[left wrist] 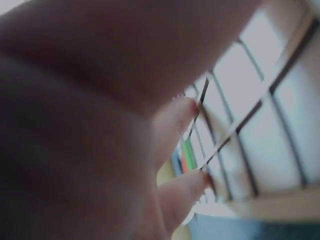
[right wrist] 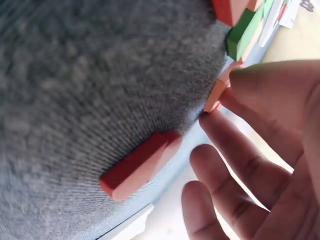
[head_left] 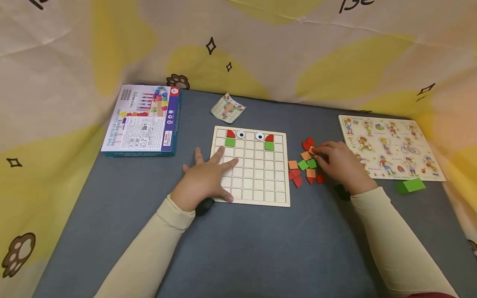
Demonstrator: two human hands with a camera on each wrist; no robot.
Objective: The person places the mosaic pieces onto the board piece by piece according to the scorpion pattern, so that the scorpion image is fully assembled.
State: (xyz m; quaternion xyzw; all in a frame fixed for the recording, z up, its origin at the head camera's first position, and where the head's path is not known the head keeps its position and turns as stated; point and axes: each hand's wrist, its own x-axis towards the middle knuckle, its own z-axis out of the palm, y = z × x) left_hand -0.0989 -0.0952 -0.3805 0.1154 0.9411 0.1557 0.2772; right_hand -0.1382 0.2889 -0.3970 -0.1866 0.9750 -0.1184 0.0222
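Observation:
A wooden grid board [head_left: 253, 174] lies at mid-table, with red quarter-round tiles [head_left: 269, 138], two googly-eye tiles [head_left: 241, 135] and green square tiles [head_left: 230, 142] in its upper rows. My left hand [head_left: 203, 180] rests on the board's left side with fingers spread; two of its fingertips [left wrist: 187, 107] touch the grid in the left wrist view. Right of the board is a loose group of red, green [head_left: 303, 164] and orange tiles. There my right hand [head_left: 340, 163] pinches an orange square tile [right wrist: 216, 95] between thumb and fingers. Nearby lies a red tile [right wrist: 140, 165].
Behind the board lies a small pattern card [head_left: 228, 108]. A boxed bead set [head_left: 141, 120] stands at the back left. On the right are a picture puzzle board [head_left: 395, 147] and a green block [head_left: 410, 186]. A patterned cloth [head_left: 261, 49] hangs behind the table.

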